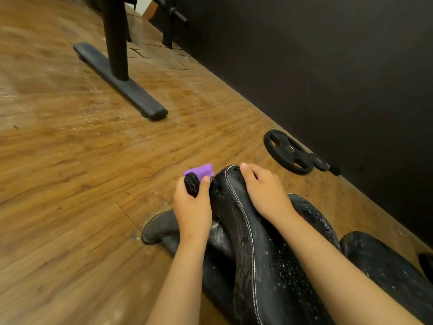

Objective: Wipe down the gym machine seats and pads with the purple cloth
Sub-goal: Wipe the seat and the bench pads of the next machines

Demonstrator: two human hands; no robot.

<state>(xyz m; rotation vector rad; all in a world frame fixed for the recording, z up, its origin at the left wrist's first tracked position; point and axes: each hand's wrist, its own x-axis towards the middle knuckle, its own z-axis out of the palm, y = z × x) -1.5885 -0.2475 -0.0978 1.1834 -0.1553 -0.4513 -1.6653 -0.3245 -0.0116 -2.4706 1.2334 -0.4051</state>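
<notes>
Here, cloth: the small, soft purple cloth (200, 170) shows as a bunched wad past the fingers of my left hand, just beside the nose of the pad.
Left grip: the left hand (192, 207) is curled round a black rounded part (191, 186). I cannot tell what that part is, nor whether the cloth is pinched with it or only tucked behind.
Right grip: the right hand (266, 192) clasps the pad's nose, with the thumb on top and the fingers bent over the far flank.
Pad: the long black leather pad with white stitching (248, 249) runs from the bottom edge up between my forearms. It is speckled with pale droplets or flecks.
Cloth handling: I judge it light and limp. It will fold and slip unless I gather it well into the palm.
Pad handling: it looks cushioned, so it should give under pressure. The skin is smooth and probably slick where it is wet, and the stitched seam may trap residue.
Where to hold: I would keep the right hand on the nose to steady the pad. The cloth goes flat under the left palm, not at a corner.
Surroundings: a brown wooden plank floor (70, 172), a black flat machine foot (121, 83), and a black round weight plate (287, 152) against the dark wall (328, 66).
</notes>
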